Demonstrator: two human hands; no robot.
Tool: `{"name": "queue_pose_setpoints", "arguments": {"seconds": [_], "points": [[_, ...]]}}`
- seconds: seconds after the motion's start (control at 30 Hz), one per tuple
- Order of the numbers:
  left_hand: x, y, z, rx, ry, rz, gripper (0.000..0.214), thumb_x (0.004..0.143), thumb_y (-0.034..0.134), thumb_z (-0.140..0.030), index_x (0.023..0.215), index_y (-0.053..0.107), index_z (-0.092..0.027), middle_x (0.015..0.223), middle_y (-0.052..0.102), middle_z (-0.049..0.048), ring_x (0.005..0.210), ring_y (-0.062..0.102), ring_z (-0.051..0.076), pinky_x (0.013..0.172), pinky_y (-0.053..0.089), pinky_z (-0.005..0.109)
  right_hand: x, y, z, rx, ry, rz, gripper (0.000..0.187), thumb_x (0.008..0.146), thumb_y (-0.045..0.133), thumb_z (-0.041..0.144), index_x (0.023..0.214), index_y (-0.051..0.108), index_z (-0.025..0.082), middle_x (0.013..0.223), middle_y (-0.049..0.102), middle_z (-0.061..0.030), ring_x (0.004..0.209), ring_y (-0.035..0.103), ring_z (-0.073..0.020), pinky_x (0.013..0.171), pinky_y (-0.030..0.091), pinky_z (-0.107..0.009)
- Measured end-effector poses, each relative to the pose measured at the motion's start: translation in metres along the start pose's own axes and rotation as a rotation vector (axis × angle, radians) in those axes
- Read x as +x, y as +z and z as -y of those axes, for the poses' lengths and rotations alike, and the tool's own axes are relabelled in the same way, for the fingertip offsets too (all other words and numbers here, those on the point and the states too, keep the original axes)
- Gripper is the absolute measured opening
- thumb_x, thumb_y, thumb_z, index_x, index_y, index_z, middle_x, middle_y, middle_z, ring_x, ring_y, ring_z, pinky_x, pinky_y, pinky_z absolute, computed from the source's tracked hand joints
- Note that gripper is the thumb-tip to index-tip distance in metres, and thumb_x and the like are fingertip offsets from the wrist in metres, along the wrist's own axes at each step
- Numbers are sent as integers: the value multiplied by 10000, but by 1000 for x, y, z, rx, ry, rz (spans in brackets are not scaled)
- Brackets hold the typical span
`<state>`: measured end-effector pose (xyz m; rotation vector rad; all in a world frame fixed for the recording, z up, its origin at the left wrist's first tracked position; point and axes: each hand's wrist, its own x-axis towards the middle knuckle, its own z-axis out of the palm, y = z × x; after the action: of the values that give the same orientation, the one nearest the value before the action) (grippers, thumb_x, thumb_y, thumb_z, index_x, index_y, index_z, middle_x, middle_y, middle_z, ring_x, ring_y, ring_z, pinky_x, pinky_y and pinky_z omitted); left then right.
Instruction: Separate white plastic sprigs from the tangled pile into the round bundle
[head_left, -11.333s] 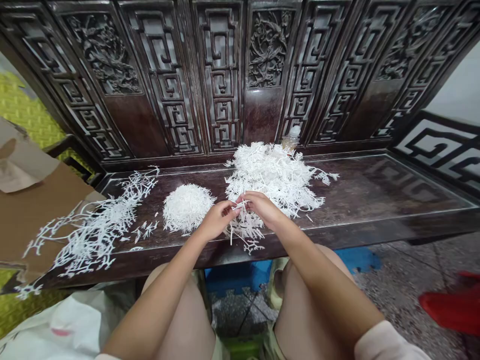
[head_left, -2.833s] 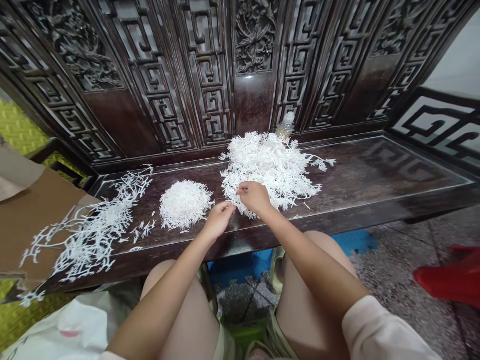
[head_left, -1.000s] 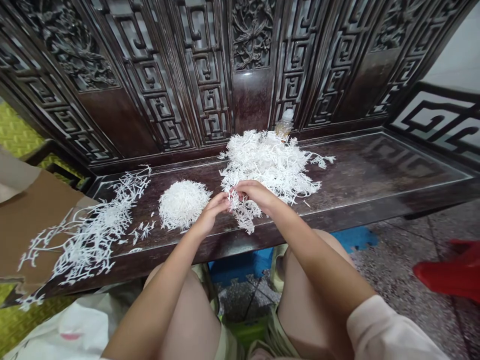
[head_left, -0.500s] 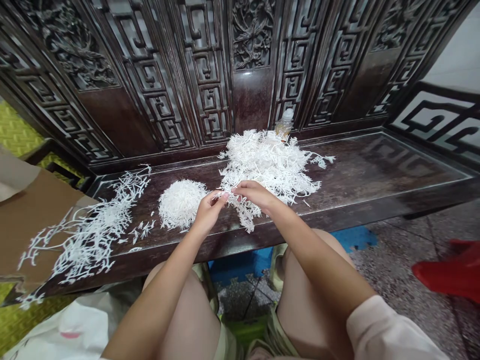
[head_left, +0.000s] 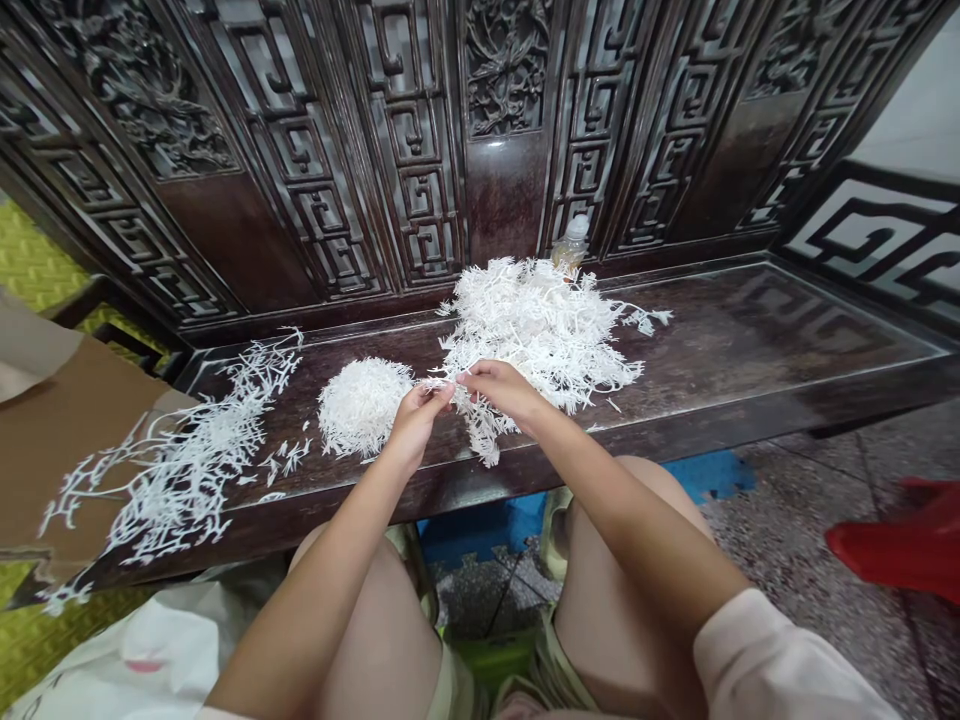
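My left hand (head_left: 414, 422) is closed, thumb against fingers, on a small white branched plastic piece (head_left: 435, 382). Fingertips of my right hand (head_left: 504, 393) pinch at the same piece, almost touching the left thumb. Behind and under the right hand spreads a large heap of white branched plastic pieces (head_left: 536, 315). Just left of my left hand lies a rounded pile of small white bits (head_left: 364, 405). Farther left, long thin white stems (head_left: 206, 455) lie tangled, with a few loose bits (head_left: 289, 460) beside them.
Everything lies on a dark wooden bench seat (head_left: 720, 350) with a carved lattice back (head_left: 502, 190). A clear bottle with a white cap (head_left: 574, 235) stands behind the heap. Cardboard (head_left: 90, 430) is at the left, a white bag (head_left: 157, 650) below it, and something red (head_left: 900, 540) at the right.
Both hands stay together in the same place, with only slight finger movement at the white piece. The piles look the same.
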<state>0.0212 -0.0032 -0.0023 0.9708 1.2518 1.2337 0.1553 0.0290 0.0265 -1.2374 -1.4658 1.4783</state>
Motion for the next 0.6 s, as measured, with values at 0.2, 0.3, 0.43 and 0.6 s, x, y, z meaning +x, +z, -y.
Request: {"name": "queue_pose_setpoints", "arguments": {"seconds": [0.2, 0.3, 0.43, 0.6], "points": [[1, 4, 5, -42, -79, -22, 229, 626, 581, -362, 699, 493, -164, 685, 520, -9, 623, 505, 96, 637, 395, 236, 0, -1, 0, 5, -80, -8, 287, 639, 564, 428, 588, 536, 147, 572, 504, 27, 595, 448, -86, 616, 334, -231], [0, 6, 4, -80, -92, 14, 169, 653, 547, -320, 676, 471, -170, 649, 487, -14, 604, 494, 96, 636, 401, 245, 2, 0, -5, 4, -160, -60, 265, 672, 533, 408, 633, 576, 149, 641, 543, 4, 649, 472, -101, 638, 344, -231], [-3, 11, 2, -96, -51, 43, 127, 688, 481, -291, 662, 421, -182, 638, 452, -10, 594, 463, 95, 614, 401, 240, 7, 1, -12, -68, -143, -162, 279, 694, 496, 411, 609, 568, 156, 515, 452, 25, 504, 394, -87, 534, 320, -229], [-6, 19, 4, 20, 52, -71, 89, 715, 416, -263, 666, 398, -190, 634, 425, -11, 569, 419, 94, 598, 380, 230, 12, 9, -20, -225, -161, -278, 310, 716, 454, 414, 559, 550, 164, 471, 418, 29, 471, 372, -93, 516, 305, -238]]}}
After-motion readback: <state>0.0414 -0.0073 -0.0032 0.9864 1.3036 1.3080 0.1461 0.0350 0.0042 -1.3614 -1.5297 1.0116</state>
